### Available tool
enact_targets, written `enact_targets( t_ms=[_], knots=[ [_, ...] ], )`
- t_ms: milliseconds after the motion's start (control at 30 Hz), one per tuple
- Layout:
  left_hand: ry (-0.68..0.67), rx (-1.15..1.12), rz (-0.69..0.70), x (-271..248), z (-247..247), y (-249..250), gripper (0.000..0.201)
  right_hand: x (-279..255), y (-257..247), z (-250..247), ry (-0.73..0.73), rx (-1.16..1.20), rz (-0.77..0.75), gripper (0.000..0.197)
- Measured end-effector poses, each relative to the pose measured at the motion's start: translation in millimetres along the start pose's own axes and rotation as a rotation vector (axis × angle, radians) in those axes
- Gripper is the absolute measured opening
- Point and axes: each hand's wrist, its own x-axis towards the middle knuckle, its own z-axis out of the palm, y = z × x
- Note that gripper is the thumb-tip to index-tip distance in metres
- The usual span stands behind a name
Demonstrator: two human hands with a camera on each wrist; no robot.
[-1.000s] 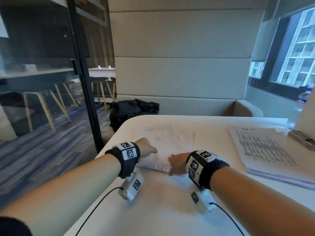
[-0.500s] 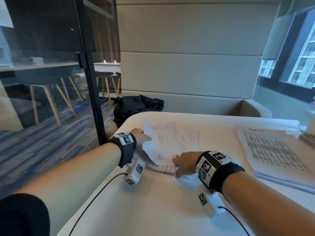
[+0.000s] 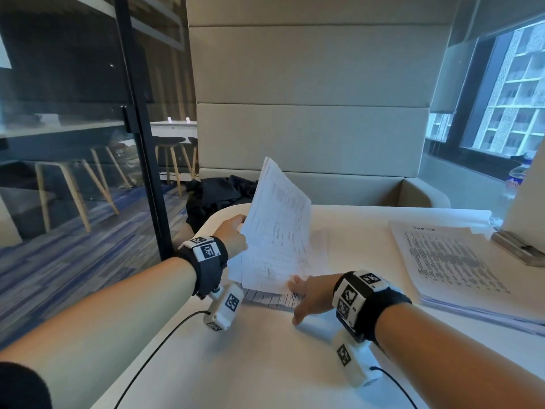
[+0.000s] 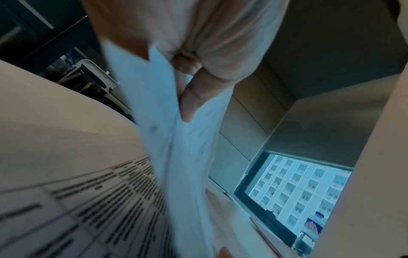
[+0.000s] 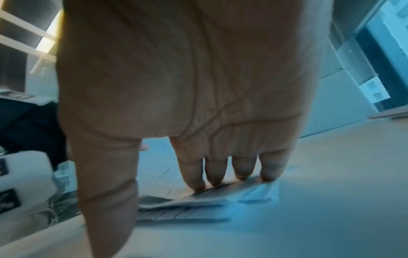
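On the white table (image 3: pixel 265 364) lies a pile of printed sheets (image 3: pixel 274 299). My left hand (image 3: pixel 233 234) grips the left edge of a sheaf of papers (image 3: pixel 277 225) and holds it raised, nearly upright, over the pile. In the left wrist view my thumb (image 4: pixel 194 97) presses on the lifted sheaf (image 4: pixel 167 122), with a printed sheet (image 4: pixel 88 200) lying flat below. My right hand (image 3: pixel 309 299) is flat beside the pile's near right corner. In the right wrist view its straight fingers (image 5: pixel 220 167) touch the edge of the pile (image 5: pixel 187 204).
A second thick stack of printed pages (image 3: pixel 454 261) lies at the table's right, with a metal clip-like object (image 3: pixel 519 249) behind it. A black garment (image 3: pixel 218 196) sits on the padded bench beyond. A glass partition (image 3: pixel 138 143) runs along the left; a window (image 3: pixel 513 98) is at right.
My left hand has lifted the top sheaf from flat on the pile to nearly upright. My right hand has stayed at the pile's near right corner.
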Motion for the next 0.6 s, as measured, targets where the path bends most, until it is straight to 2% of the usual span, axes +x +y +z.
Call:
enact_targets(
  t_ms=[100, 167, 233, 300, 333, 367, 433, 467, 567, 600],
  knots=[
    [0.029, -0.041, 0.068, -6, -3, 1, 0.053, -10, 13, -11, 0.015, 0.032, 0.02, 0.069],
    [0.039, -0.066, 0.105, -10, -8, 4, 0.055, -15, 28, -20, 0.194, 0.173, 0.12, 0.075],
    [0.032, -0.086, 0.133, -14, -16, 10, 0.053, -25, 41, -34, 0.523, 0.342, 0.225, 0.09],
    [0.033, -0.074, 0.163, -19, -26, 18, 0.047, -45, 48, -50, 0.944, 0.438, 0.308, 0.1],
    [0.044, -0.07, 0.179, -20, -31, 22, 0.048, -54, 52, -58, 1.111, 0.445, 0.329, 0.1],
    [0.053, -0.077, 0.189, -21, -35, 25, 0.051, -64, 55, -66, 1.201, 0.433, 0.33, 0.101],
    [0.069, -0.09, 0.222, -25, -41, 33, 0.053, -83, 57, -77, 1.198, 0.413, 0.322, 0.097],
    [0.074, -0.075, 0.247, -28, -43, 37, 0.053, -92, 60, -80, 1.154, 0.442, 0.307, 0.087],
    [0.078, 0.034, 0.337, -38, -49, 51, 0.039, -120, 61, -78, 1.093, 0.565, 0.222, 0.025],
    [0.07, 0.073, 0.365, -42, -52, 55, 0.028, -126, 62, -74, 1.072, 0.6, 0.204, 0.019]
  ],
)
